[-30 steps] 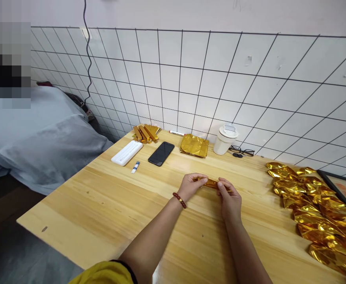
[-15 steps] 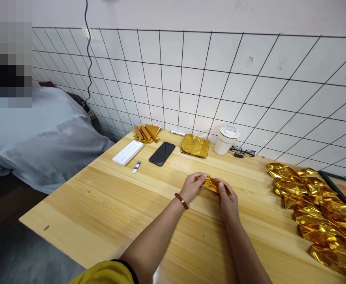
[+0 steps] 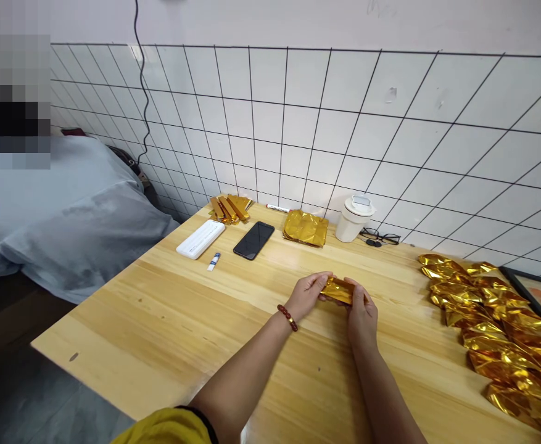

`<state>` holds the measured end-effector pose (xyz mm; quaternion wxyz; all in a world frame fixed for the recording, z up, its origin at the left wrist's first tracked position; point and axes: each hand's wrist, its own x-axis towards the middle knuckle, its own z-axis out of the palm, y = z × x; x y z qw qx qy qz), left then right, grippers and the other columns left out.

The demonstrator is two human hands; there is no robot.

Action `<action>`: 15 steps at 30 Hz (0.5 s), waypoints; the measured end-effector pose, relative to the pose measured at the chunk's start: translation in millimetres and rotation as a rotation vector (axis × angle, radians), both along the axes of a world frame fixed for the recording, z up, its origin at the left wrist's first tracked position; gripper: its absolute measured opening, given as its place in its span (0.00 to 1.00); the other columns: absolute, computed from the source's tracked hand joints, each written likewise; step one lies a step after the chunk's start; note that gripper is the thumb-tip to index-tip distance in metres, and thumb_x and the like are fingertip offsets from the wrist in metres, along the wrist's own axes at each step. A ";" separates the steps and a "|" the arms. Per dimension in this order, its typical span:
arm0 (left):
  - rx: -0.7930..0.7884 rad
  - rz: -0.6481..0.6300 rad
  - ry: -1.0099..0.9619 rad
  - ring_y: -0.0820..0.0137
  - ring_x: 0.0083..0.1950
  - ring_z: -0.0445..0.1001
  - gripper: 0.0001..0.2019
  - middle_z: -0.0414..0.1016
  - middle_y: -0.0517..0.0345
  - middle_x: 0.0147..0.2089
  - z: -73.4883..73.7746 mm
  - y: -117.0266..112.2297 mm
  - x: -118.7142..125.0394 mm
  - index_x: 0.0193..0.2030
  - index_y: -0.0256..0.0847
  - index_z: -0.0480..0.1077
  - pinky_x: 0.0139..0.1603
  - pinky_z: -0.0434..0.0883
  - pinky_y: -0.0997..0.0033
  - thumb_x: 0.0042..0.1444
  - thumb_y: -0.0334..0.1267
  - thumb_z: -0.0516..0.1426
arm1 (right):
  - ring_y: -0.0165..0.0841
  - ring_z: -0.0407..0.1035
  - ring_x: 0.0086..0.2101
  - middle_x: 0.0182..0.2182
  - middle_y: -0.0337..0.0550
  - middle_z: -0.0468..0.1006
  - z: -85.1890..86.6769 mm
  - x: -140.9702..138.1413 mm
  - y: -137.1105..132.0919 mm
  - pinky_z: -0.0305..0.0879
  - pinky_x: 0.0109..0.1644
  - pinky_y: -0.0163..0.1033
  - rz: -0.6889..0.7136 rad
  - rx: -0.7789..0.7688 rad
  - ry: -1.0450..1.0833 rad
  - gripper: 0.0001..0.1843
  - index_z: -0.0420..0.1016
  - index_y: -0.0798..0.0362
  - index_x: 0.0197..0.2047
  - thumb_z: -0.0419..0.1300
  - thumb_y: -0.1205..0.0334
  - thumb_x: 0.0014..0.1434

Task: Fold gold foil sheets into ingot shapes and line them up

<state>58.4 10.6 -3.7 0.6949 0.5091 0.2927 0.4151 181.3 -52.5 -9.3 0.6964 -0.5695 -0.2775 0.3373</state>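
Between my two hands is a folded piece of shiny gold foil paper (image 3: 339, 290), held just above the wooden table (image 3: 196, 333). My left hand (image 3: 308, 295), with a red bead bracelet (image 3: 287, 317) on its wrist, pinches the left end. At the right end, my right hand (image 3: 363, 316) grips the foil with its thumb on top. The undersides of the fingers and of the foil are hidden. A flat stack of gold foil sheets (image 3: 305, 228) lies beyond my hands, towards the wall.
Rows of folded gold foil pieces (image 3: 496, 327) cover the right side. Along the back are gold strips (image 3: 230, 208), a marker (image 3: 278, 208), a white cup (image 3: 354, 219) and glasses (image 3: 380, 236). A phone (image 3: 254, 240), white power bank (image 3: 200, 239) and small tube (image 3: 213, 261) lie left. A person (image 3: 66, 209) sits beyond the table.
Both hands have shifted slightly to the right with the foil. More of its flat face now shows between the thumbs.
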 end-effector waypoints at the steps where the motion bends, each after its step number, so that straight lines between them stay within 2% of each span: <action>1: 0.000 0.012 -0.007 0.64 0.41 0.78 0.31 0.80 0.43 0.51 -0.5 0.3 0.1 0.49 0.36 0.79 0.34 0.73 0.71 0.53 0.64 0.61 | 0.39 0.77 0.38 0.43 0.49 0.83 0.3 -0.4 -0.1 0.71 0.36 0.41 0.013 -0.001 -0.014 0.32 0.80 0.53 0.46 0.62 0.32 0.54; 4: -0.012 0.043 -0.013 0.62 0.44 0.78 0.32 0.80 0.43 0.51 -1.7 2.0 0.2 0.49 0.36 0.79 0.34 0.73 0.71 0.52 0.65 0.61 | 0.40 0.76 0.37 0.43 0.49 0.83 0.9 -0.9 -0.1 0.71 0.34 0.40 0.015 -0.023 -0.035 0.33 0.80 0.53 0.47 0.63 0.32 0.52; 11: -0.019 0.162 0.004 0.62 0.41 0.79 0.34 0.82 0.42 0.45 -2.1 4.8 0.5 0.47 0.33 0.79 0.32 0.72 0.70 0.52 0.65 0.60 | 0.37 0.75 0.31 0.38 0.47 0.83 0.3 -2.4 0.4 0.70 0.30 0.41 -0.006 -0.053 -0.058 0.34 0.81 0.54 0.44 0.62 0.31 0.51; 15: -0.026 0.108 -0.030 0.61 0.44 0.79 0.30 0.81 0.41 0.48 1.1 3.0 -0.3 0.48 0.34 0.79 0.35 0.73 0.70 0.51 0.60 0.64 | 0.36 0.75 0.31 0.37 0.46 0.82 -3.1 -1.1 1.1 0.70 0.29 0.40 -0.031 -0.026 -0.038 0.33 0.81 0.54 0.45 0.63 0.32 0.52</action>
